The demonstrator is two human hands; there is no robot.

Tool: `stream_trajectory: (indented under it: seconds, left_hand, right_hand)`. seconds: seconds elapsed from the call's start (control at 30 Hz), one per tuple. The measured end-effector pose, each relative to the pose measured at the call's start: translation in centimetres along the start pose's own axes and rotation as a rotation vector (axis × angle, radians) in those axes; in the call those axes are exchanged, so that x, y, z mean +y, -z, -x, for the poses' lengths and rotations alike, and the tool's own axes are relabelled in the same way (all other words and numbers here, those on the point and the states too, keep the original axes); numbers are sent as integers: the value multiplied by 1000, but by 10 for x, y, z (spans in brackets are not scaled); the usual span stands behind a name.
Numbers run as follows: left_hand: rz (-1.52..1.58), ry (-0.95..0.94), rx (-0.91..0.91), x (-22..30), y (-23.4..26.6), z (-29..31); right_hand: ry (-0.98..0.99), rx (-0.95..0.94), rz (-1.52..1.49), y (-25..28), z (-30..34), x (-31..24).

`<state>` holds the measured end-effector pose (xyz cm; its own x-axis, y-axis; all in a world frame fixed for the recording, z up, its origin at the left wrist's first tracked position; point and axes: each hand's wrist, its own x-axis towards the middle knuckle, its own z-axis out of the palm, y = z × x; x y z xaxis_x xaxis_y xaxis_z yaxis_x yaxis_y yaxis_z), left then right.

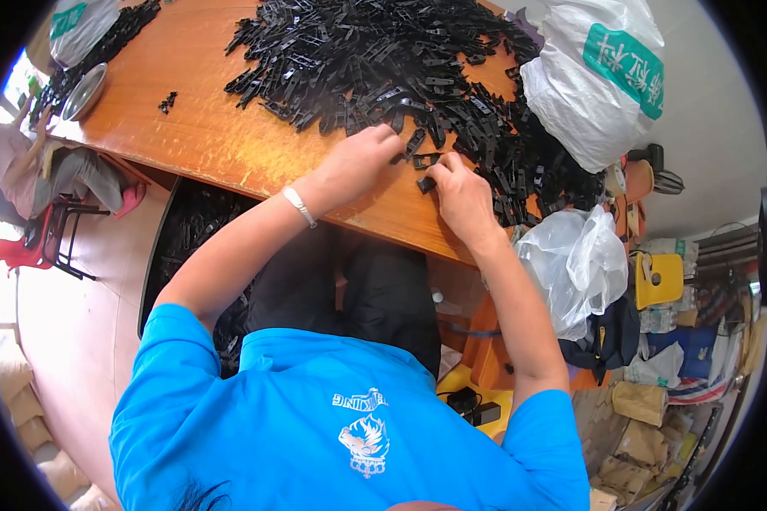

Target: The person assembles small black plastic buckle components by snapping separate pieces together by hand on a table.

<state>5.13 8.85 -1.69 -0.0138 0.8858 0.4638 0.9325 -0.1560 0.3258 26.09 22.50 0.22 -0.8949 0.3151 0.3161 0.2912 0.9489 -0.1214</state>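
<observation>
A large heap of small black plastic parts (341,60), long and clip-like, covers the far side of the orange wooden table (196,140). My left hand (362,166), with a white band (299,207) on its wrist, is at the near edge of the heap. Its fingers are curled together, and what they hold, if anything, is hidden. Close on its right, my right hand (467,200) pinches a small black plastic part (426,184) between thumb and fingers. Another black part (415,141) lies between the two hands.
A white sack (596,85) stands at the table's right, above a clear plastic bag (575,264). At left are a metal bowl (85,92) and a seated person (43,170). Below the table edge, a dark container (192,230) holds more black parts.
</observation>
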Motion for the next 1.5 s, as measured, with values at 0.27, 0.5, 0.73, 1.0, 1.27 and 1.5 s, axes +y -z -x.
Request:
stream_trajectory:
  seconds: [0.27, 0.5, 0.73, 1.0, 1.27, 1.5]
  left_hand:
    - [1323, 696, 195, 14, 19, 42]
    - [1483, 727, 149, 20, 28, 63]
    - [1499, 724, 77, 28, 35, 71]
    - [1538, 716, 90, 49, 37, 69]
    - [1458, 699, 122, 55, 40, 83]
    - [1447, 785, 98, 51, 61, 119]
  right_hand:
    - [-319, 145, -299, 2, 22, -3]
    - [-394, -84, -32, -2, 10, -29]
    - [-222, 26, -553, 37, 11, -64]
    - [-59, 75, -522, 41, 9, -81]
    - [-295, -25, -1066, 14, 23, -88]
    - [-369, -264, -1374, -10, 26, -115]
